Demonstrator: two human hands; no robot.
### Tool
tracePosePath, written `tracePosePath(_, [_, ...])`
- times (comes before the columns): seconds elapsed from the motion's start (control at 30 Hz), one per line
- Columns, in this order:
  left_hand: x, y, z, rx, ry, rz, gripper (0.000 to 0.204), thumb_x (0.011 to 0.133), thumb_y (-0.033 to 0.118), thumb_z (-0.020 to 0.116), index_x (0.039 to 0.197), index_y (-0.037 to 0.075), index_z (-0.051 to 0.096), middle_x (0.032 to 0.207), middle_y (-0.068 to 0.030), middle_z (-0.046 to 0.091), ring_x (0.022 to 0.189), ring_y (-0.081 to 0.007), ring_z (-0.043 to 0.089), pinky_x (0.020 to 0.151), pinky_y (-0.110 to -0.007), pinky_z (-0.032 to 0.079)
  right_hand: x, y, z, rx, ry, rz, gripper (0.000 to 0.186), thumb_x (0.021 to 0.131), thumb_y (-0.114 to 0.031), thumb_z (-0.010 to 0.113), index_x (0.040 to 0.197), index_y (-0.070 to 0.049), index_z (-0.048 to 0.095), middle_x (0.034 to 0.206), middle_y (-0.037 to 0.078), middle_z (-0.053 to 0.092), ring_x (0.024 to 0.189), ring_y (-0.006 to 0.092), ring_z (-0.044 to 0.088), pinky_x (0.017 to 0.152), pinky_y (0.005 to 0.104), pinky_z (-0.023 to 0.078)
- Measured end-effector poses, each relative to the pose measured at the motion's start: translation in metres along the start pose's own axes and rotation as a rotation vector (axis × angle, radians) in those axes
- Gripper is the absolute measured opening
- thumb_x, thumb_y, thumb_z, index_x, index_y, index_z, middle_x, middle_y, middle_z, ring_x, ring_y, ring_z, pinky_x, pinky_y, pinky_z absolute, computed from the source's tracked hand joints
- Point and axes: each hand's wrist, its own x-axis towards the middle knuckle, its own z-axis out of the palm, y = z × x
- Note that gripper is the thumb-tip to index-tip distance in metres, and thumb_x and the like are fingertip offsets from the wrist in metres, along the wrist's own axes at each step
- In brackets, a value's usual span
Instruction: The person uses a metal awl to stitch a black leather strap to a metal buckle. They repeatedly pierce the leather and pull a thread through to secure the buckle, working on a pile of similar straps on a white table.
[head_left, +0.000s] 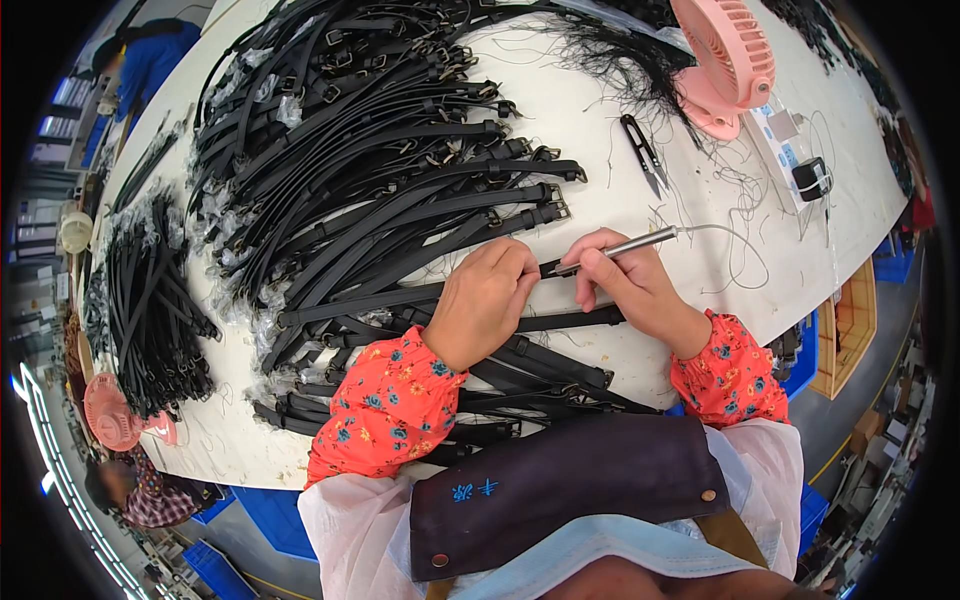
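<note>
My left hand [482, 300] is closed on a black belt [548, 269], part of which shows between my two hands. A slim silver pen-shaped tool [645, 242] with a thin pale cord is gripped in my right hand [635, 285], its tip at the belt close to my left fingertips. Around and beneath my left hand lie many black belts [370, 205] with metal buckles, heaped across the white table [590, 130]. Another belt [575, 320] passes below both hands. Black thread snips [643, 155] rest beyond my right hand.
A pink fan [735, 65] stands at the far right beside a white power strip [782, 150] with a black plug [812, 178]. Black thread scraps [640, 65] lie near it. Another belt bundle [155, 310] and a second pink fan [112, 412] are at left. Two people are beyond the table.
</note>
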Motion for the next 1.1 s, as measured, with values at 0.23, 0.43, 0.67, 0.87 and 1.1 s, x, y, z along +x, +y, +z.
tracePosePath(0.23, [-0.0002, -0.0007, 0.0006, -0.027, 0.002, -0.014, 0.009, 0.088, -0.002, 0.067, 0.093, 0.001, 0.061, 0.093, -0.0122, 0.063, 0.079, -0.0311, 0.063, 0.070, -0.038, 0.051, 0.0004, -0.0026, 0.0010, -0.003, -0.012, 0.034, 0.031, 0.110, -0.027, 0.050, 0.109, -0.001, 0.065, 0.075, 0.003, 0.064, 0.067, 0.0086, 0.062, 0.062, 0.0232, 0.052])
tracePosePath(0.43, [-0.0001, -0.0010, 0.0001, -0.056, 0.021, -0.062, 0.009, 0.089, -0.003, 0.067, 0.095, 0.001, 0.062, 0.092, -0.0129, 0.064, 0.076, -0.0289, 0.065, 0.068, -0.037, 0.052, -0.0004, -0.0017, -0.0002, 0.010, -0.030, 0.042, 0.030, 0.110, -0.026, 0.049, 0.111, 0.000, 0.065, 0.078, 0.003, 0.065, 0.069, 0.0088, 0.062, 0.063, 0.0236, 0.053])
tracePosePath(0.67, [-0.0001, -0.0016, 0.0000, -0.080, 0.033, -0.090, 0.008, 0.090, -0.002, 0.067, 0.097, 0.000, 0.063, 0.091, -0.0137, 0.065, 0.074, -0.0266, 0.066, 0.068, -0.035, 0.052, 0.0007, 0.0041, 0.0000, 0.010, 0.001, -0.015, 0.029, 0.110, -0.026, 0.048, 0.115, -0.001, 0.063, 0.082, 0.004, 0.065, 0.070, 0.0089, 0.063, 0.065, 0.0242, 0.053])
tracePosePath(0.87, [-0.0008, -0.0015, -0.0015, -0.079, 0.027, -0.104, 0.009, 0.090, -0.003, 0.067, 0.097, -0.001, 0.062, 0.091, -0.0135, 0.065, 0.074, -0.0266, 0.066, 0.068, -0.034, 0.053, 0.0002, 0.0028, 0.0011, 0.002, -0.001, 0.009, 0.029, 0.110, -0.026, 0.048, 0.115, -0.001, 0.063, 0.082, 0.004, 0.064, 0.070, 0.0084, 0.063, 0.065, 0.0240, 0.053])
tracePosePath(1.1, [-0.0001, -0.0021, -0.0002, -0.179, 0.058, -0.201, 0.007, 0.094, 0.001, 0.062, 0.099, 0.000, 0.056, 0.085, -0.0149, 0.063, 0.071, -0.0344, 0.064, 0.064, -0.041, 0.050, -0.0006, 0.0028, 0.0004, 0.015, 0.004, -0.005, 0.030, 0.111, -0.027, 0.047, 0.116, -0.002, 0.063, 0.083, 0.004, 0.064, 0.073, 0.0085, 0.063, 0.067, 0.0245, 0.053])
